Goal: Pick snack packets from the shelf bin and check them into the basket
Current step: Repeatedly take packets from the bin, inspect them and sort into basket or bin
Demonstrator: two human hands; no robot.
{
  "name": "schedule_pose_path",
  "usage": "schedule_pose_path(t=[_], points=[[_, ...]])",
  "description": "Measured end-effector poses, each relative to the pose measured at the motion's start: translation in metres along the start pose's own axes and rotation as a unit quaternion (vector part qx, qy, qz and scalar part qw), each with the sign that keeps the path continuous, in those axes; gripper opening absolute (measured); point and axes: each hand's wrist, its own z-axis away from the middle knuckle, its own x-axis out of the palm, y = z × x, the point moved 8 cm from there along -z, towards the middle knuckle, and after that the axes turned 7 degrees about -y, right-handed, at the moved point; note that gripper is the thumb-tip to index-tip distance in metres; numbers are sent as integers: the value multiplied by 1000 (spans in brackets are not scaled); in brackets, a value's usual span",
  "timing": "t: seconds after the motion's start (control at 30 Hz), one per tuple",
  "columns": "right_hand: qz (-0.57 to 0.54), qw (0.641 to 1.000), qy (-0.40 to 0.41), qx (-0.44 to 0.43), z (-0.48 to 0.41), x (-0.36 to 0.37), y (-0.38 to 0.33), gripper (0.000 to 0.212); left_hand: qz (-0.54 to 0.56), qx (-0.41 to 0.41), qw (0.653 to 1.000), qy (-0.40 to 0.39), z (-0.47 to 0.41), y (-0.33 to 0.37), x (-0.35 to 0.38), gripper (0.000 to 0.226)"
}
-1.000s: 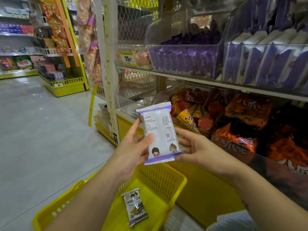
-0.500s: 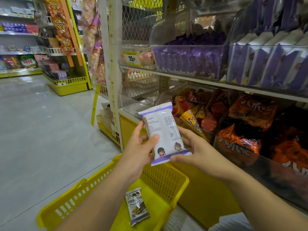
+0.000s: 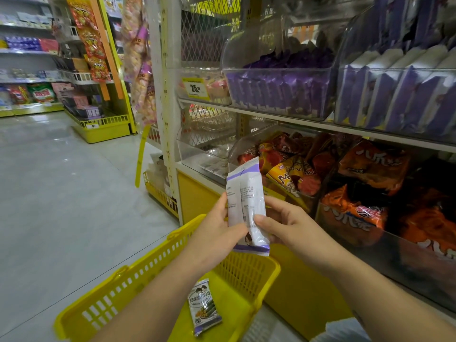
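Observation:
A white snack packet (image 3: 246,193) with purple end bands stands nearly upright, its printed back toward me. My left hand (image 3: 214,235) grips its lower left edge and my right hand (image 3: 283,225) pinches its right side with thumb on the front. Both hands hold it above the yellow basket (image 3: 249,275) on the floor. One small packet (image 3: 204,307) with a cartoon picture lies flat in the basket. Clear shelf bins (image 3: 278,92) above hold many purple packets.
A lower clear bin (image 3: 291,166) of red and orange snack bags sits right behind the held packet, with larger orange bags (image 3: 370,169) to its right. A yellow price tag (image 3: 196,88) hangs on the upper shelf. The grey aisle floor (image 3: 61,193) stretches left toward more yellow shelving.
The packet has turned from tilted and face-on to more upright and narrower. My right thumb has come round onto its front. Both hands stayed above the basket.

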Motion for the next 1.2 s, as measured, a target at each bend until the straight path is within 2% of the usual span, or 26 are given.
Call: schedule_pose_path(t=[0.1,0.23,0.37,0.43,0.6,0.77,0.9,1.03,1.2], points=[[41,999,10,-7,-1,2,0,36,-17,-8,1000,20,-2,-6,-2,74],[64,998,7,-22,-1,3,-3,36,-16,-31,999,27,-1,-12,-6,77],[88,996,2,-29,0,3,-5,37,-62,-65,996,-7,3,-16,-5,120],[92,995,-1,-31,0,3,-5,38,-82,-72,994,-6,4,-17,-4,127],[70,997,-15,-18,-1,5,-3,39,-56,-47,996,48,4,-13,-10,104],[58,998,-28,-8,0,6,-2,38,5,-49,996,78,3,-12,-20,51],[58,997,-44,1,0,8,-3,36,21,-59,992,111,6,-12,-27,26],[57,997,-60,6,2,12,-4,35,6,-62,989,133,7,-14,-34,16],[54,996,-68,17,2,12,-3,35,28,-83,989,121,9,-20,-33,22]])
